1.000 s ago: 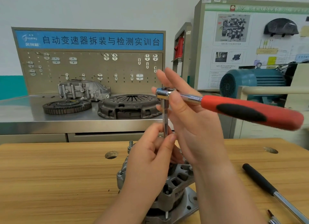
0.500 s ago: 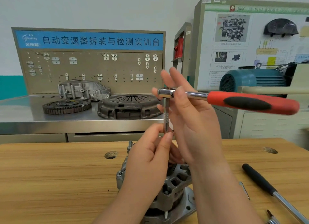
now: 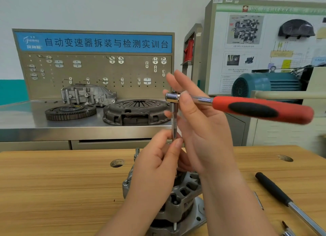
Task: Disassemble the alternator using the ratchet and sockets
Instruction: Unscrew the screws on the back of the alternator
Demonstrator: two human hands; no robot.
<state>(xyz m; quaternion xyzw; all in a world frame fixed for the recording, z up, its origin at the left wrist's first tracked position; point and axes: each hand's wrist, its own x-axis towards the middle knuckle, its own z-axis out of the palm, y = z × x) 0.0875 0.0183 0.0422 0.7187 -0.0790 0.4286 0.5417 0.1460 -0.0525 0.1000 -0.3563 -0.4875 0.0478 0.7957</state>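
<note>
The grey alternator [image 3: 181, 200] stands on the wooden table [image 3: 61, 191], right in front of me and partly hidden by my arms. Above it I hold a ratchet [image 3: 255, 108] with a red and black handle that points right. A thin steel extension bar [image 3: 174, 121] hangs straight down from its head. My right hand [image 3: 202, 130] pinches the ratchet's neck between the thumb and the straight fingers behind it. My left hand [image 3: 155, 167] pinches the bar's lower end, hiding whatever sits on its tip.
A black-handled steel tool [image 3: 275, 190] lies on the table at the right, with another small tool [image 3: 286, 228] at the bottom right corner. The table has a round hole [image 3: 117, 163]. Behind stands a steel bench with a clutch cover [image 3: 135, 112], a flywheel [image 3: 70, 112] and a housing [image 3: 88, 94].
The ratchet's handle has risen a little at its far end and now lies nearer level. Both hands keep the same hold above the alternator.
</note>
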